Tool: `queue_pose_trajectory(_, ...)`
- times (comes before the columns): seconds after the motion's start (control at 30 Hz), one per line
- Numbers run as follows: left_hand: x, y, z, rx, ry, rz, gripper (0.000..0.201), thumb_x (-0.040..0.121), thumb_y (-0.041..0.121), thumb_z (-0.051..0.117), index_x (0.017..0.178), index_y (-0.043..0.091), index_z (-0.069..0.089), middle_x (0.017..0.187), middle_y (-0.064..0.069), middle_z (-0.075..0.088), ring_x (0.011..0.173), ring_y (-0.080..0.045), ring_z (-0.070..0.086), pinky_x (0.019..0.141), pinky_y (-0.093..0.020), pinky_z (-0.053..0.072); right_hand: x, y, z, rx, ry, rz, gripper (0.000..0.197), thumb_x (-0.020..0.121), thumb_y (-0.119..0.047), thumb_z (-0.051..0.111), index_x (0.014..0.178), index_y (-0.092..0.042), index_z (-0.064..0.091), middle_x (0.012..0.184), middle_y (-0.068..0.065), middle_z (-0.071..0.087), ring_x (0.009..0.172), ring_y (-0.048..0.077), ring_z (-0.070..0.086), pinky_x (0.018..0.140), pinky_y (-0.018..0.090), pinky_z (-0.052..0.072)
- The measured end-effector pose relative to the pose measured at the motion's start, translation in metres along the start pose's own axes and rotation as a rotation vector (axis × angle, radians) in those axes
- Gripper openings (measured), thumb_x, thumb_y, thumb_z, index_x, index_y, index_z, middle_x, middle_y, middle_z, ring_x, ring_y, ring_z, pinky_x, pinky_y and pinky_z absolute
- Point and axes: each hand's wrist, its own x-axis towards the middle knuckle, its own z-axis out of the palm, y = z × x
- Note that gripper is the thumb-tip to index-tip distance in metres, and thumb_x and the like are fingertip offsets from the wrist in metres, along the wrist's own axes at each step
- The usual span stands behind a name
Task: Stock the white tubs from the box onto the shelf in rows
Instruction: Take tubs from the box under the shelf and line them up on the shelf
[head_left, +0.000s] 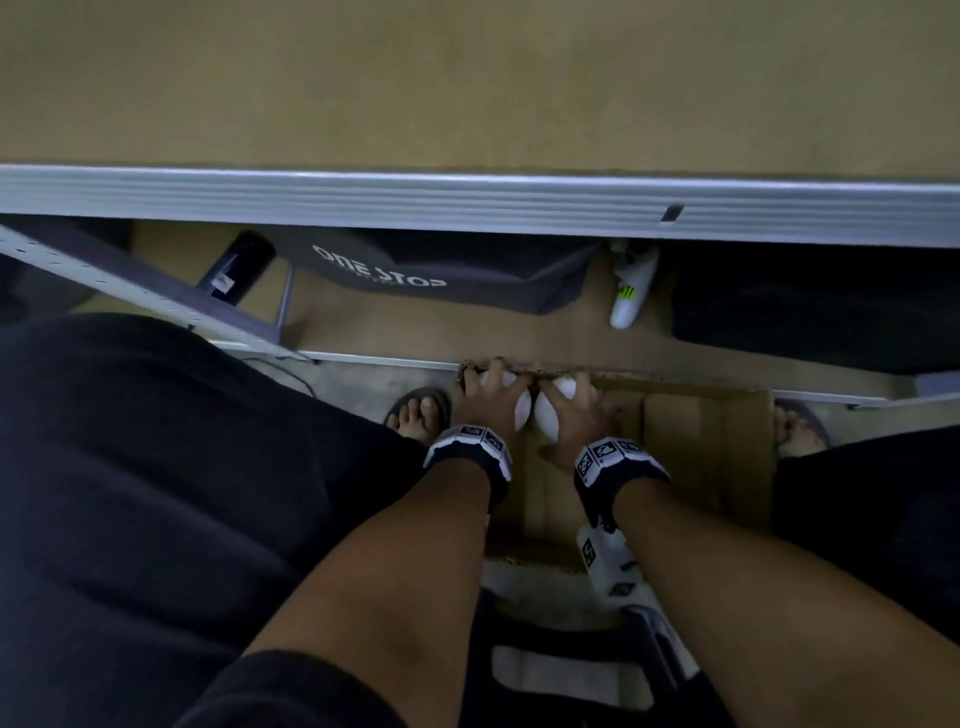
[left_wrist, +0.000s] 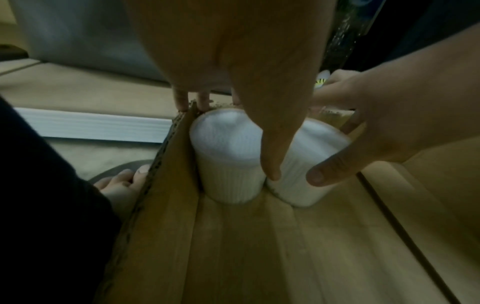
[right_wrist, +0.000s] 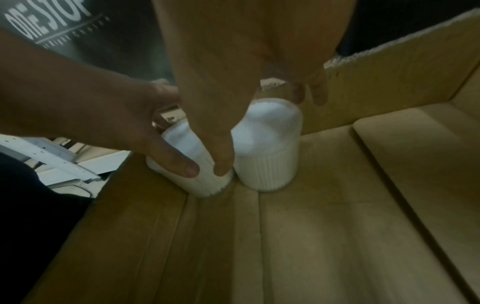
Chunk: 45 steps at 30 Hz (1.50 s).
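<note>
Two white ribbed tubs stand side by side in the far left corner of an open cardboard box (head_left: 706, 441) on the floor. My left hand (head_left: 493, 389) grips the left tub (left_wrist: 228, 156) from above, thumb in front and fingers behind it. Gripping the right tub (right_wrist: 267, 156) the same way is my right hand (head_left: 566, 410). In the left wrist view the right hand's thumb (left_wrist: 319, 174) lies on the right tub (left_wrist: 298, 185). The right wrist view shows the left thumb (right_wrist: 182, 166) on the left tub (right_wrist: 207, 185). The shelf (head_left: 467, 78) spans the top, bare brown board behind a grey metal edge.
Below the shelf edge (head_left: 467, 202) a lower level holds a dark bag printed ONE STOP (head_left: 415, 270), a dark bottle (head_left: 239, 270) and a white bottle (head_left: 631, 291). Sandalled feet (head_left: 421, 415) flank the box. The box floor (right_wrist: 337, 226) beside the tubs is bare cardboard.
</note>
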Motion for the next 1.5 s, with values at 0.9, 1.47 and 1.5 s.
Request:
queue_pose_trajectory(0.9, -0.078, 0.006, -0.105, -0.312, -0.047, 0.002, 0.073, 0.072, 0.022, 0.07, 0.134, 0.038, 0.035, 0.141, -0.006, 0.025, 0.126, -0.04, 0.034, 0.099, -0.052, 0.043, -0.098, -0.003, -0.105, 0.109, 0.142, 0.055, 0.075, 0.066, -0.026, 0.072, 0.132, -0.037, 0.036, 0.139, 0.004, 0.021, 0.125, 0.041, 0.03, 0.098, 0.045, 0.042)
queue_pose_trajectory(1.47, -0.171, -0.001, -0.266, -0.271, 0.223, 0.139, 0.086, 0.058, 0.033, 0.08, 0.132, 0.033, 0.037, 0.128, -0.002, 0.034, 0.119, -0.034, 0.036, 0.086, -0.047, 0.051, -0.225, -0.021, -0.234, 0.058, 0.345, -0.093, 0.072, 0.064, -0.044, 0.071, 0.127, -0.042, 0.037, 0.126, 0.003, 0.029, 0.116, 0.04, 0.034, 0.096, 0.05, 0.043)
queue_pose_trajectory(1.5, -0.176, -0.002, -0.273, -0.277, 0.243, 0.151, 0.084, 0.058, 0.034, 0.08, 0.131, 0.033, 0.038, 0.126, -0.001, 0.036, 0.119, -0.034, 0.036, 0.086, -0.046, 0.051, -0.233, -0.021, -0.238, 0.067, 0.358, -0.11, 0.07, 0.063, -0.044, 0.069, 0.125, -0.043, 0.037, 0.125, 0.002, 0.03, 0.115, 0.039, 0.034, 0.095, 0.051, 0.042)
